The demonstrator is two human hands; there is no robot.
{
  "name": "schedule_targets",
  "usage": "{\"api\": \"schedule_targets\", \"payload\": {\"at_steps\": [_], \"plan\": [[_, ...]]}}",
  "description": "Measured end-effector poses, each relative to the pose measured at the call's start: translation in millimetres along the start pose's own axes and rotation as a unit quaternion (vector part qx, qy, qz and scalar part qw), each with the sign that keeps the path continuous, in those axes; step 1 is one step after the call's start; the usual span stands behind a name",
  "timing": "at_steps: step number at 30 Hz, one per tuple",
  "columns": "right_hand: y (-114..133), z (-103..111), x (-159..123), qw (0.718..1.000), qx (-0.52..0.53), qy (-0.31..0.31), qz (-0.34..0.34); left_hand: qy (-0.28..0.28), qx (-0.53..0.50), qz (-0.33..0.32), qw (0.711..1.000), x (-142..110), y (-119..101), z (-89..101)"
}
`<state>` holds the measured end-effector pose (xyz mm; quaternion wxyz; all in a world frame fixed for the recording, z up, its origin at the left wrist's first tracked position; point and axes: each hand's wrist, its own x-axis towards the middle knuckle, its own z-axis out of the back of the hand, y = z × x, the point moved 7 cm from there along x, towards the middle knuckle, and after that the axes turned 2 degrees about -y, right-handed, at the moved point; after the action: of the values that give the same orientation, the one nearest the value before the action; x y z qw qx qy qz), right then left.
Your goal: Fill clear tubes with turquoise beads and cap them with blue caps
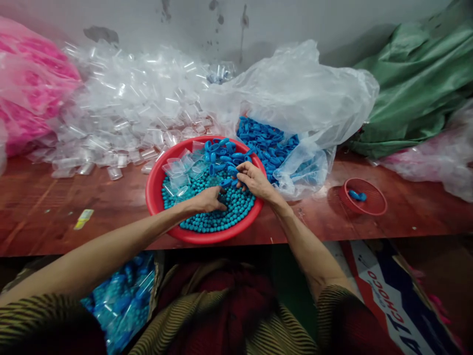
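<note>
A red basin (153,185) holds turquoise beads (207,222), with several clear plastic containers (177,172) at its left and blue plastic caps (221,148) at its back. My left hand (210,199) is low over the beads, its fingers curled; what they hold, if anything, is hard to make out. At the right side of the basin, my right hand (253,178) pinches a blue plastic cap at its fingertips, close to the other caps. The two hands are a short way apart.
Clear containers (121,113) heap behind the basin, beside an open bag of blue caps (266,140). A small red basket (384,199) with blue pieces stands right. Pink bag (33,84) and green sack (417,93) flank the table. Below sits a box of bagged beads (125,301).
</note>
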<state>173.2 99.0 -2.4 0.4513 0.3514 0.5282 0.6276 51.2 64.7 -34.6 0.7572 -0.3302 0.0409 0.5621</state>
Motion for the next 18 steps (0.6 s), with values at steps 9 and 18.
{"api": "schedule_targets", "payload": {"at_steps": [9,18], "plan": [[6.6,-1.4,-5.7,0.993,-0.089,0.082,-0.008,-0.068,-0.028,0.047,0.996,14.2,-10.5,-7.1],[16.3,7.6,-14.3,0.984,-0.165,0.068,0.023,-0.017,-0.352,-0.032,0.935,14.8,-4.8,-11.1]]}}
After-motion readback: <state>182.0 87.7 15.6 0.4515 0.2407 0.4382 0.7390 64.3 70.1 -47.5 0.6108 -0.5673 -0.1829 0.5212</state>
